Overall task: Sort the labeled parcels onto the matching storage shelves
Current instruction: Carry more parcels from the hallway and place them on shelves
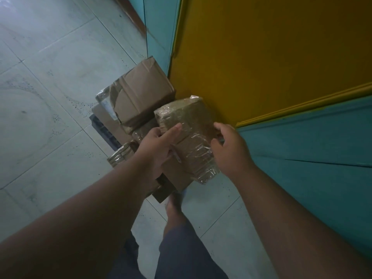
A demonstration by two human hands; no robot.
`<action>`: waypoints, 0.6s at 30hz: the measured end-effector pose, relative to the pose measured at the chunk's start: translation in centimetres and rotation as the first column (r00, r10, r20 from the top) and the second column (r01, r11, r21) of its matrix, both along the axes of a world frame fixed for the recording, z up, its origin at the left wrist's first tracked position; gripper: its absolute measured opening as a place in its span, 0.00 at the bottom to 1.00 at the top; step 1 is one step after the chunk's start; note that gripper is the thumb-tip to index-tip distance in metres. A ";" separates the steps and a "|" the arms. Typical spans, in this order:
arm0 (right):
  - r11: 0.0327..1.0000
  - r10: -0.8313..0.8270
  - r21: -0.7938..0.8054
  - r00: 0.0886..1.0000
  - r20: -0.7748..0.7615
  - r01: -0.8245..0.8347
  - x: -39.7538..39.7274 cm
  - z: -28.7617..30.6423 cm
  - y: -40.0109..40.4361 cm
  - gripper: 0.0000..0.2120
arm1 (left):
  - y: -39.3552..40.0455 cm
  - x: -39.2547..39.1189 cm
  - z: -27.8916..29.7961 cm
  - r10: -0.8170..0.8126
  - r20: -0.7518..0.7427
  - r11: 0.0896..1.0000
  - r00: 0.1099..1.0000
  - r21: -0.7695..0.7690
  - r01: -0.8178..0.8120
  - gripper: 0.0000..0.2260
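Note:
A brown parcel wrapped in clear tape (189, 135) lies on top of a pile of cardboard boxes on the floor. My left hand (159, 146) grips its left side, thumb across the top. My right hand (229, 146) curls round its right edge. Behind it sits a larger cardboard box (138, 93) with torn tape. A flat cardboard box (175, 176) lies under the held parcel. A small taped parcel (118, 156) peeks out at the left of my left forearm. No label is readable and no shelf is in view.
A yellow panel (261, 57) and a teal wall (312, 154) stand close on the right, touching the pile. Pale floor tiles (50, 97) spread to the left. My foot (175, 206) stands just below the pile, with a dark slatted object (102, 129) under the boxes.

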State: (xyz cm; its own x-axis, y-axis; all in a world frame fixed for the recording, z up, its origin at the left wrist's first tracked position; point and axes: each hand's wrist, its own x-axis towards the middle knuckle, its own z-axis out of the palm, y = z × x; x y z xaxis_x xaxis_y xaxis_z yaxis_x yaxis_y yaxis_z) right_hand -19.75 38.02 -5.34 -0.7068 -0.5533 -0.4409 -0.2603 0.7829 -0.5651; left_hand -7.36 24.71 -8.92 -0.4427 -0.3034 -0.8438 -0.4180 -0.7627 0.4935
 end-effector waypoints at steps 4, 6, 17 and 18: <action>0.994 0.100 -0.048 0.995 -0.014 -0.101 2.3 5.9 0.7 0.25 | -0.8 2.8 4.9 0.026 -0.097 1.000 0.995 0.012 -0.025 0.16; 0.984 0.177 -0.013 0.984 -0.030 -0.178 4.3 8.7 1.0 0.30 | -1.8 4.5 7.6 0.058 -0.106 0.998 0.993 0.024 -0.056 0.17; 0.991 0.090 0.124 0.903 -0.421 -0.041 14.9 18.4 -0.9 0.55 | -6.1 8.7 19.3 0.049 -0.261 0.999 0.964 0.032 -0.042 0.23; 0.996 0.053 0.089 0.908 -0.415 -0.017 15.4 19.6 -0.8 0.54 | -6.2 9.1 20.6 -0.008 -0.316 1.000 0.949 0.020 0.016 0.24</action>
